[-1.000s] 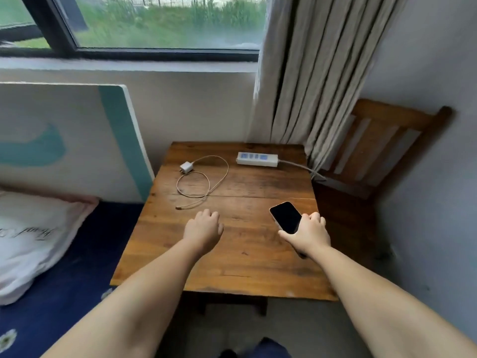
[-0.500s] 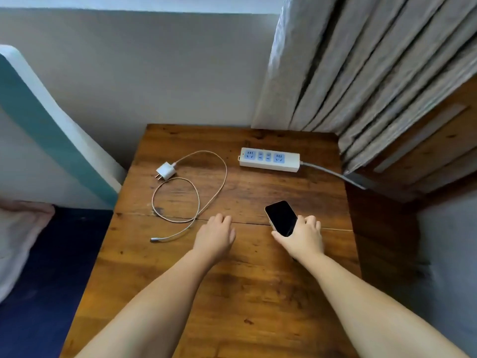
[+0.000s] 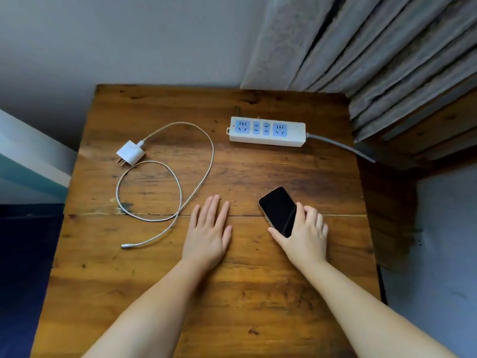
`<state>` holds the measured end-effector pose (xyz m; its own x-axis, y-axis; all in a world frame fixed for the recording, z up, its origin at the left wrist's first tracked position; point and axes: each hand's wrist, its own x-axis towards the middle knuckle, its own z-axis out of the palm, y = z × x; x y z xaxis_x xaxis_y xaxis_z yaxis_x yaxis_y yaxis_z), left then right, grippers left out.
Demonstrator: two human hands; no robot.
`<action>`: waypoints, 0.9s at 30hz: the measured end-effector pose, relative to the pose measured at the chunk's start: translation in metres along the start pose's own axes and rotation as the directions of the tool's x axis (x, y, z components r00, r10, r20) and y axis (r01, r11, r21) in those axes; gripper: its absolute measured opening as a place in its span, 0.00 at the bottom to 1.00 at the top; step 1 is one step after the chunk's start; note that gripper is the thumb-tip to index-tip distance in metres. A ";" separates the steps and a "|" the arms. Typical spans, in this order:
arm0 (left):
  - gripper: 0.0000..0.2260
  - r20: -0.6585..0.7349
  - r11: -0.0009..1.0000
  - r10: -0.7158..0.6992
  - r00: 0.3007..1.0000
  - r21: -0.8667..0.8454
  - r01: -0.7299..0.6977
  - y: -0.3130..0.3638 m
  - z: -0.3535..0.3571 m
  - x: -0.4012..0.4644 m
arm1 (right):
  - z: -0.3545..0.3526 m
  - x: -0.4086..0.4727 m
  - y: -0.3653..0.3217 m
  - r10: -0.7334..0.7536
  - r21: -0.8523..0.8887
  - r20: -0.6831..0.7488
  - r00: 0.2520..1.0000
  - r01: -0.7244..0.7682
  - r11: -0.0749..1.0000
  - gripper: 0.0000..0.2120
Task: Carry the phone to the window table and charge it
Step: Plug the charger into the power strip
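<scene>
Wooden table (image 3: 258, 293): right hand (image 3: 305, 239) grip closed round phone (image 3: 278, 210); left hand (image 3: 206, 236) flat, empty

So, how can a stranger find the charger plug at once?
Start at the wooden table below the curtain. On its far left lies a looped white cable. The charger plug is the small white cube at the cable's far end, with two metal prongs, unlike the long power strip.

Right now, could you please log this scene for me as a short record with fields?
surface: wooden table
phone: screen dark, gripped by right hand, no cable in it
left hand: flat on table, empty
charger: unplugged, prongs bare
cable: looped, one end in charger, free end near left hand
power strip: far side, sockets empty
</scene>
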<state>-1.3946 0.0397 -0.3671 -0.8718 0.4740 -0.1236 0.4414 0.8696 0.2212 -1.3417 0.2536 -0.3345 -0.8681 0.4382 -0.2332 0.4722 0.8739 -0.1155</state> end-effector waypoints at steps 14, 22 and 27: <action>0.23 -0.224 0.963 -0.193 0.955 -0.229 0.140 -0.050 -0.042 -0.030 | -0.030 0.053 -0.132 -0.245 0.162 -0.078 0.966 0.255 0.953 0.21; 0.11 -0.112 0.952 -0.284 0.952 -0.153 0.265 -0.130 -0.042 -0.074 | -0.010 0.093 -0.294 -0.705 0.046 -0.026 0.708 0.706 0.707 0.22; 0.10 -0.120 0.950 -0.267 0.956 -0.198 0.240 -0.135 -0.038 -0.078 | 0.000 0.116 -0.340 -0.795 -0.157 0.255 0.550 0.835 0.528 0.25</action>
<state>-1.3946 -0.1198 -0.3506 -0.9769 0.2046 -0.0613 0.1678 0.9129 0.3721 -1.6026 0.0073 -0.3225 -0.8141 -0.5071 -0.2829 -0.4995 0.8600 -0.1041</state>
